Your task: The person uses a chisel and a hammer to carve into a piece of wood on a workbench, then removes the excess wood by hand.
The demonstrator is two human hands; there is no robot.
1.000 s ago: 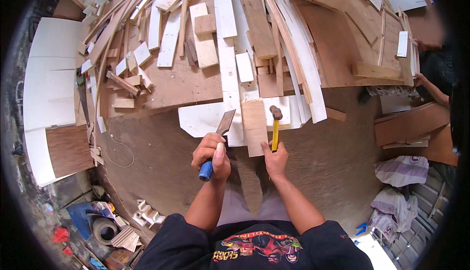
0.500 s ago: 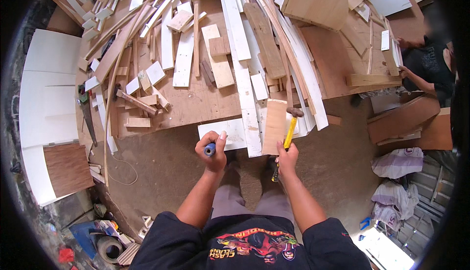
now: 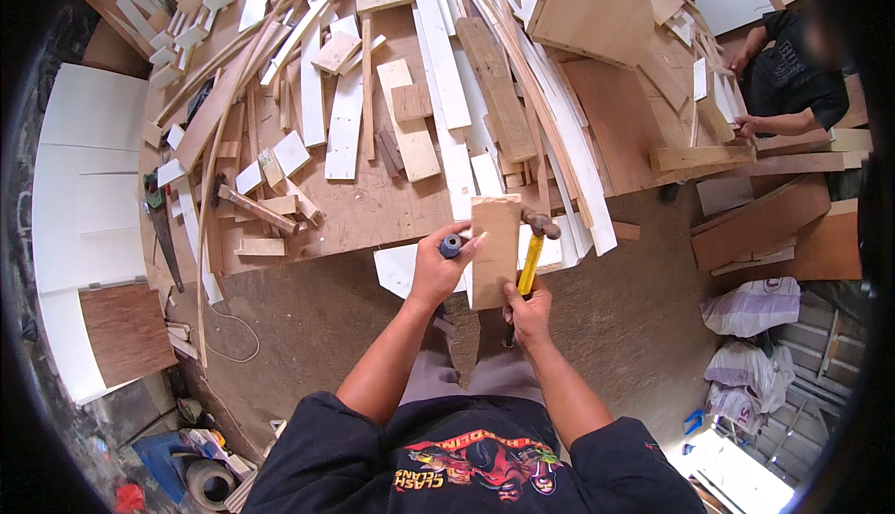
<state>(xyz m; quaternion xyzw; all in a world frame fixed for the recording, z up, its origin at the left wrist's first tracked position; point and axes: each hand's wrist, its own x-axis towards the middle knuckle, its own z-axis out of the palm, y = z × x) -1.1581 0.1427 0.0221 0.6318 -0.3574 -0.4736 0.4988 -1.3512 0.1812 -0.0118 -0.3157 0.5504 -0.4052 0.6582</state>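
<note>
My left hand (image 3: 436,270) is closed round a tool with a blue round handle (image 3: 450,246); its working end is hidden. The fingertips of that hand touch the left edge of a flat light wooden board (image 3: 495,258), which stands upright in front of me. My right hand (image 3: 530,316) pinches the lower right corner of this board. In the same hand is a hammer (image 3: 530,267) with a yellow handle and a brown, rusty-looking head, held upright just right of the board.
Ahead is a worktable (image 3: 354,220) covered with white planks, strips and wood offcuts. A second hammer (image 3: 258,208) and a handsaw (image 3: 164,234) lie at its left. Another person (image 3: 792,76) works at the far right. White sacks (image 3: 751,307) sit on the right.
The board and hammer have moved left with my right hand. My left hand has moved right and up, and its fingers now touch the board.
</note>
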